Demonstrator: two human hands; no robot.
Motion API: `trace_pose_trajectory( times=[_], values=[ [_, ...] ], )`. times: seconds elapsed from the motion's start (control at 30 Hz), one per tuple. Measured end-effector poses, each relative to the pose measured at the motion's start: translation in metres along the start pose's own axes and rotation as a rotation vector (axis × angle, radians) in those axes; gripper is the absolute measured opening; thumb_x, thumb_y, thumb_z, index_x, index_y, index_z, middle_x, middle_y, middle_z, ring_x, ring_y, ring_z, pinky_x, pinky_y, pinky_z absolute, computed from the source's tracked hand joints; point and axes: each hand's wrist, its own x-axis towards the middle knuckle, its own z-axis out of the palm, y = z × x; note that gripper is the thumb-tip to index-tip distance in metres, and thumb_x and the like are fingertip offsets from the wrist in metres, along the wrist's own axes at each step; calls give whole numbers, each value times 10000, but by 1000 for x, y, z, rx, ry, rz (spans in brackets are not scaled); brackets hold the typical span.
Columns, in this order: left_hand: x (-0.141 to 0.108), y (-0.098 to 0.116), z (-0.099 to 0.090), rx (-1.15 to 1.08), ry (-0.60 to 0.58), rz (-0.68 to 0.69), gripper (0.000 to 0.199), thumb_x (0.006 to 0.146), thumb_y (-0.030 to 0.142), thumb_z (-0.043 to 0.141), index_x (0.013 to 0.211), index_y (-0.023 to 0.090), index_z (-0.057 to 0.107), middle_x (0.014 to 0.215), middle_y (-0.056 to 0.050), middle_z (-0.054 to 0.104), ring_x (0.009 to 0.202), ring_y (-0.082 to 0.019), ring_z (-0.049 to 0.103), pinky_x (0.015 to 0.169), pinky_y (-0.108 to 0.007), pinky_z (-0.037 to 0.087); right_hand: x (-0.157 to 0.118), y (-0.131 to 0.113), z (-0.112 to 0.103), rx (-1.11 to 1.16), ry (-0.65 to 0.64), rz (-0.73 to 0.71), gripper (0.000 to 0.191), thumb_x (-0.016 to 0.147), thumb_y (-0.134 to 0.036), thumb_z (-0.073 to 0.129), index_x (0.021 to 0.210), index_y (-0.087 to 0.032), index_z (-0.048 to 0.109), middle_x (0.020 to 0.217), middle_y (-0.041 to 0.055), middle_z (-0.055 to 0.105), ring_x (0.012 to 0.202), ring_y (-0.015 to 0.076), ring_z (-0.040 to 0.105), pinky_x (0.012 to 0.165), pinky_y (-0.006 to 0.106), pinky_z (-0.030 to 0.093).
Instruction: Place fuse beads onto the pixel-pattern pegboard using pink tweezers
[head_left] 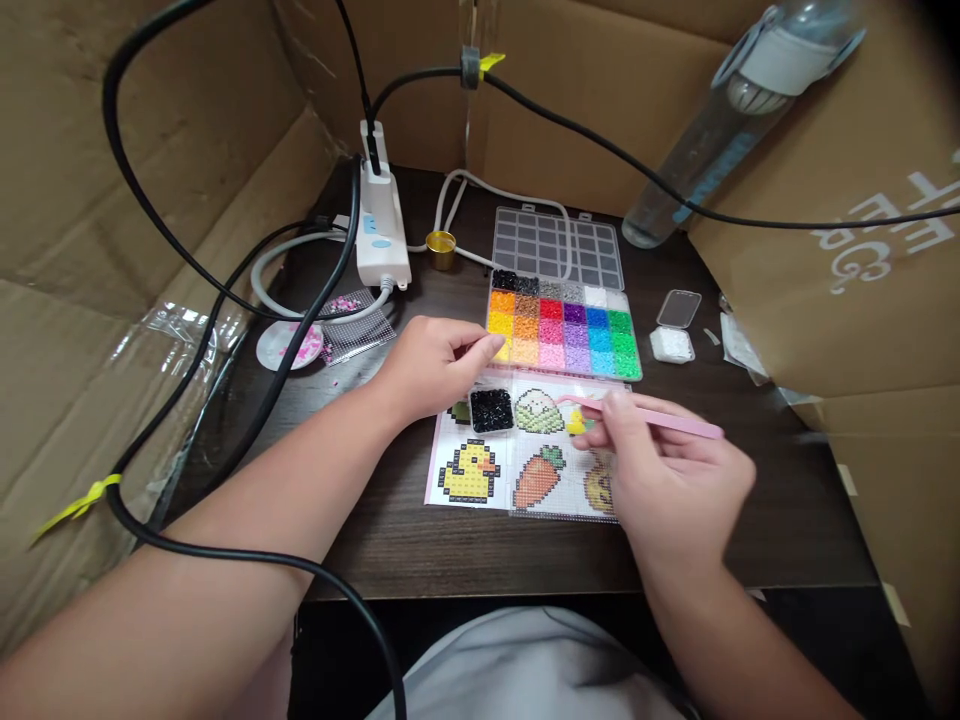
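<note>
Starting left, from my distant seat: the left hand (pixel 439 365) has thumb and finger drawn together by the bead box (pixel 592 374); I can't tell whether anything's between them. Nearer, the duck (pixel 469 472) shows printed marks, so I judge it has no beads. Now black beads (pixel 492 410), at the picture sheet's (pixel 556 502) far left. The carrot (pixel 537 478): beads or print, unclear, so what's left is too. Over the sheet's far right, pink tweezers (pixel 679 420), tips leftward, long axis left-right, pinched in the right hand (pixel 667 480).
</note>
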Motion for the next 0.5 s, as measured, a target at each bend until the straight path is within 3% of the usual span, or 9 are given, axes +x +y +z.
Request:
trace_pose_trajectory(
  times=[0.2, 0.33, 0.5],
  values=[
    [0, 2, 1, -15, 17, -18, 344, 873, 364, 534, 659, 146, 692, 555, -6, 578, 533, -104, 471, 520, -257, 298, -6, 23, -27, -159, 45, -64, 122, 788, -240, 729, 821, -124, 750, 647, 50, 722, 525, 169, 686, 498, 256, 567],
    [0, 4, 0, -28, 24, -46, 335, 860, 375, 547, 648, 154, 684, 557, -9, 582, 534, -111, 475, 523, -264, 304, -11, 35, -31, -214, 7, -142, 57, 787, -201, 718, 798, -157, 754, 666, 38, 726, 551, 167, 687, 516, 256, 562],
    [1, 4, -1, -3, -2, -67, 341, 861, 394, 543, 639, 172, 675, 526, 2, 555, 529, -111, 456, 520, -263, 298, -9, 34, -31, -254, -51, -261, 77, 801, -171, 688, 770, -194, 754, 662, 18, 722, 596, 169, 696, 589, 276, 590]
  ],
)
